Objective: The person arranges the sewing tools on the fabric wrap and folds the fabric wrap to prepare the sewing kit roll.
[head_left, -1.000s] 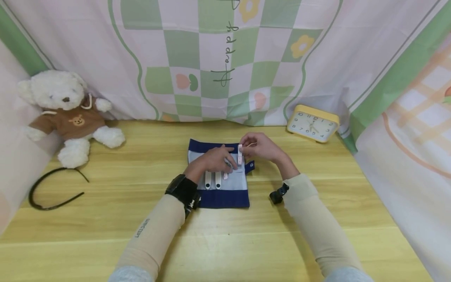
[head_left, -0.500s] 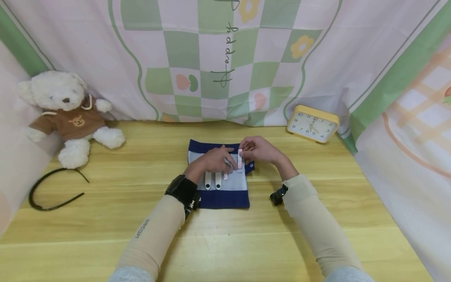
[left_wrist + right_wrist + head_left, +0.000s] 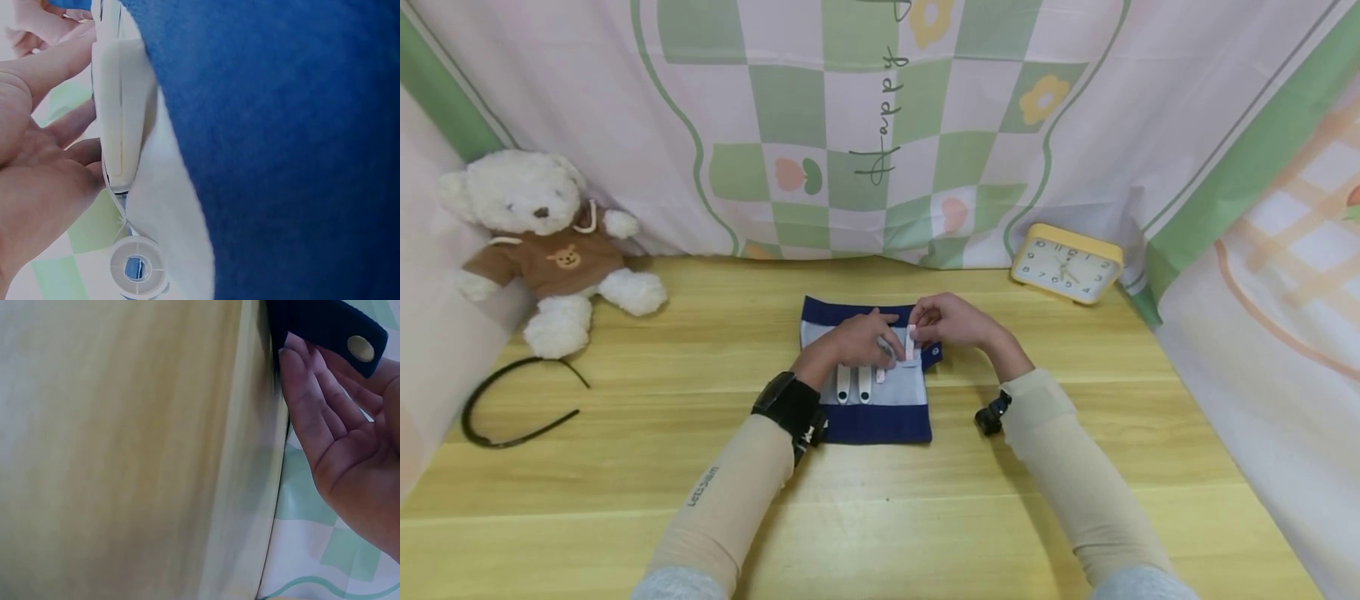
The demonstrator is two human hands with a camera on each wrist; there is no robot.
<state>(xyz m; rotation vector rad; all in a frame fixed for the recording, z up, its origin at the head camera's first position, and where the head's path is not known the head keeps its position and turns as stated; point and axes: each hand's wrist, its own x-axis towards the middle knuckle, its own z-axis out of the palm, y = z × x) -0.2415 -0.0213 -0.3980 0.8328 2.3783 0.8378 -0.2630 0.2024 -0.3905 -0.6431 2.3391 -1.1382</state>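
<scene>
A navy fabric pouch [image 3: 880,423] with a pale grey lining lies unfolded on the table. My right hand [image 3: 953,321] pinches a slim pink-and-white strip [image 3: 911,342] upright along the lining's right side; its lower end meets a pocket-like edge. My left hand [image 3: 853,340] rests on the lining with fingers spread, tips near that strip. Below it show two long white pieces with dark dots, a left one [image 3: 843,385] and a right one [image 3: 865,385], and a small pink piece [image 3: 881,376]. In the left wrist view, a white spool-like ring [image 3: 119,269] sits below a white plastic case [image 3: 115,112].
A snap strap [image 3: 932,356] sticks out from the pouch's right edge. At the back right stands a yellow clock [image 3: 1066,262]. On the left are a white teddy bear [image 3: 553,258] and a black headband [image 3: 471,408]. A printed curtain [image 3: 790,100] closes off the back.
My right hand has moved slightly down toward me with the pink-and-white strip, and less of the strip shows. My left hand has stayed in place.
</scene>
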